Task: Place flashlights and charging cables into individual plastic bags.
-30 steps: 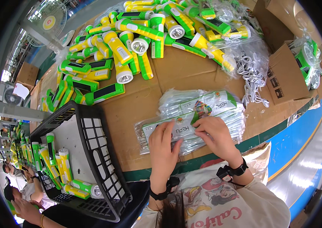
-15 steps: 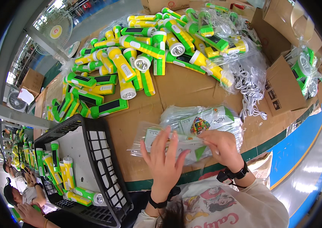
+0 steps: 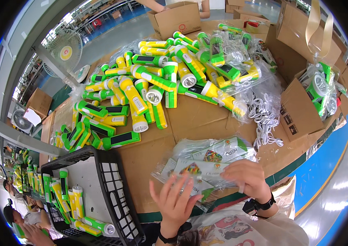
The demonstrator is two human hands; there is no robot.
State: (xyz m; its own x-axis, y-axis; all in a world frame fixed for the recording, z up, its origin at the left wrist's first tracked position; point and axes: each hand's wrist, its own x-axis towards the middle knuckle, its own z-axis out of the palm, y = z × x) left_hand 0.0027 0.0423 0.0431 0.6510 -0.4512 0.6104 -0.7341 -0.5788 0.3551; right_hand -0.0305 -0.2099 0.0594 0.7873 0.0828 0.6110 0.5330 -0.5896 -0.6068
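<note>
A clear plastic bag with a printed white card [image 3: 204, 169] lies over a stack of similar bags [image 3: 237, 151] at the table's front edge. My right hand [image 3: 248, 177] pinches this bag at its right end. On the bag's left side, my left hand [image 3: 178, 199] has its fingers spread, the fingertips close to or touching the plastic. Beyond the stack is a big heap of green and yellow flashlights [image 3: 133, 96].
At the left stands a black plastic basket [image 3: 107, 180] with several flashlights [image 3: 78, 201] inside. White cords [image 3: 266, 119] and bagged flashlights lie at the right, beside an open cardboard box [image 3: 301, 108]. Across the table, another person's hands are at a carton [image 3: 178, 21].
The view has tilted up, so a person behind the far carton now shows. The bag has turned its printed card more to view, and my left fingers have drawn back from over it.
</note>
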